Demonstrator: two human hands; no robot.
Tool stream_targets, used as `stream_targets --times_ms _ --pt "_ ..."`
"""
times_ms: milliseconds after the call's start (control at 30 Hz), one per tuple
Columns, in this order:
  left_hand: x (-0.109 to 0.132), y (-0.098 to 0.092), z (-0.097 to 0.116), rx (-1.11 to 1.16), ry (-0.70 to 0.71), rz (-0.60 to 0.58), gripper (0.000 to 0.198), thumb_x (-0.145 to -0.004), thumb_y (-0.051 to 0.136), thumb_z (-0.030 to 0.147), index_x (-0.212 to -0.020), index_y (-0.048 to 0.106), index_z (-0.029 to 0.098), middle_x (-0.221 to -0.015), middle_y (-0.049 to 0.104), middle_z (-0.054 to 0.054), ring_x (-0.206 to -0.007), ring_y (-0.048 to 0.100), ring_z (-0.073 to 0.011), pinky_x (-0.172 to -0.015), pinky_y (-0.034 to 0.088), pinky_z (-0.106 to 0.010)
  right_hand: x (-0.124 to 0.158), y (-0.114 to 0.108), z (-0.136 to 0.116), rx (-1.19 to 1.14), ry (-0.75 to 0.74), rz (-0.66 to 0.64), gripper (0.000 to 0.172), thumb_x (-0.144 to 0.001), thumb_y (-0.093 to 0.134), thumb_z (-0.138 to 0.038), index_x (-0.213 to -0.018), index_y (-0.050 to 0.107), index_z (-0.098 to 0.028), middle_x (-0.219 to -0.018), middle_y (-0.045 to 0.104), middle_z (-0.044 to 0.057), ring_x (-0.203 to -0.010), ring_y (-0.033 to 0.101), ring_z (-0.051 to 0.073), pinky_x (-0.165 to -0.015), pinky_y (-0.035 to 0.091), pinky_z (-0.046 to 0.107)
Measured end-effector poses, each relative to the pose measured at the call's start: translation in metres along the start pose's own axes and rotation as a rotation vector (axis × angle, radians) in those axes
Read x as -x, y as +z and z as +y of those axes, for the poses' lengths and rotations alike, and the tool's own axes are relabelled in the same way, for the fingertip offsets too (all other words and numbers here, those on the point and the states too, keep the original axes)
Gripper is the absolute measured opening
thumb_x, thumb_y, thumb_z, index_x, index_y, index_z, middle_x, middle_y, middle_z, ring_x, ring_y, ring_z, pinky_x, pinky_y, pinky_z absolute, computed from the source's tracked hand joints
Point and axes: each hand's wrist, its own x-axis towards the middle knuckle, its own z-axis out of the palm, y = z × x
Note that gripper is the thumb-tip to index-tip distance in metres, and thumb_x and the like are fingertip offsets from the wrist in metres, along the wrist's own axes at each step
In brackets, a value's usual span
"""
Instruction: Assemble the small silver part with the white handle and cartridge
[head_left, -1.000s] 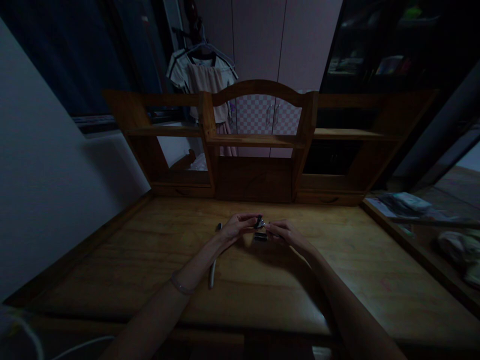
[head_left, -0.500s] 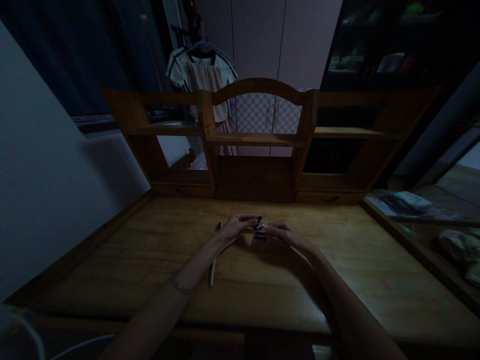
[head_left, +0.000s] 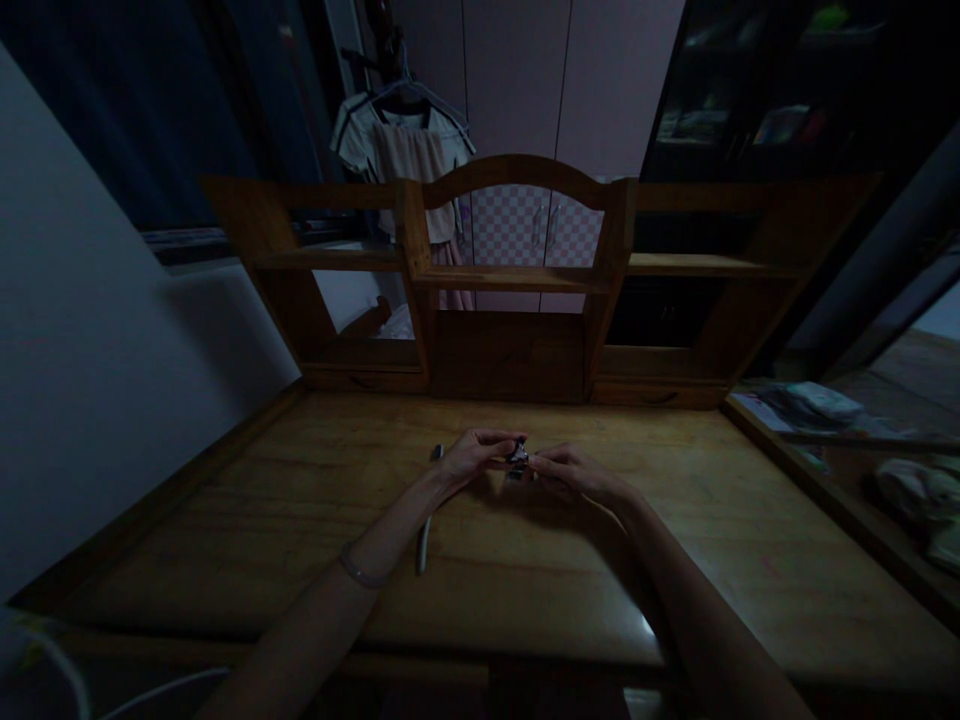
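Note:
Over the middle of the wooden desk [head_left: 300, 520], my left hand [head_left: 476, 455] pinches a small dark and shiny metallic piece [head_left: 519, 452]. My right hand [head_left: 566, 468] is closed at the right side of that piece, fingertips together; whatever lies between them is too small to name. Just below the piece is a small dark object [head_left: 516, 476], partly covered by the hands. A thin, pale strip-like object [head_left: 423, 548] with a dark end lies on the desk, passing under my left wrist.
A wooden shelf unit [head_left: 514, 283] with drawers stands along the desk's back edge. Papers and a pale packet [head_left: 825, 402] lie beyond the right edge. A white cable [head_left: 169, 688] is at the lower left. Clothes [head_left: 409, 150] hang behind.
My right hand has moved slightly left and down, closer to my left hand. The metallic piece is slightly lower and now covers more of the dark object beneath.

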Motion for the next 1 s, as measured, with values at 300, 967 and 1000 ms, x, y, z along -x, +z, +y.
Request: stream_targets --times_ms 300,967,1000 --pt "-0.004 0.001 -0.003 0.076 0.059 0.091 0.036 -0.067 0.075 0.027 -0.100 0.069 0.015 -0.093 0.068 -0.007 -0.082 0.063 -0.0147 -0.079 0.048 -0.028 -0.005 0.008 -0.003 0.043 -0.047 0.220 0.049 -0.082 0.049 -0.059 -0.081 0.061 -0.012 -0.054 0.034 -0.005 -0.045 0.028 0.006 -0.041 0.019 0.021" --pt "-0.004 0.001 -0.004 0.027 0.020 0.057 0.043 -0.066 0.076 0.031 -0.103 0.067 0.012 -0.095 0.068 -0.012 -0.083 0.062 -0.0172 -0.077 0.047 -0.028 -0.008 0.005 0.004 0.024 -0.044 0.213 0.044 -0.083 0.050 -0.053 -0.066 0.052 -0.013 -0.051 0.035 -0.004 -0.043 0.027 0.006 -0.040 0.015 0.022" --pt "-0.004 0.001 -0.004 0.020 0.022 0.056 0.043 -0.066 0.075 0.031 -0.103 0.067 0.012 -0.095 0.067 -0.012 -0.083 0.062 -0.0174 -0.077 0.047 -0.028 -0.007 0.005 0.003 0.024 -0.042 0.205 0.045 -0.084 0.050 -0.053 -0.066 0.053 -0.013 -0.051 0.035 -0.004 -0.043 0.027 0.006 -0.040 0.016 0.022"
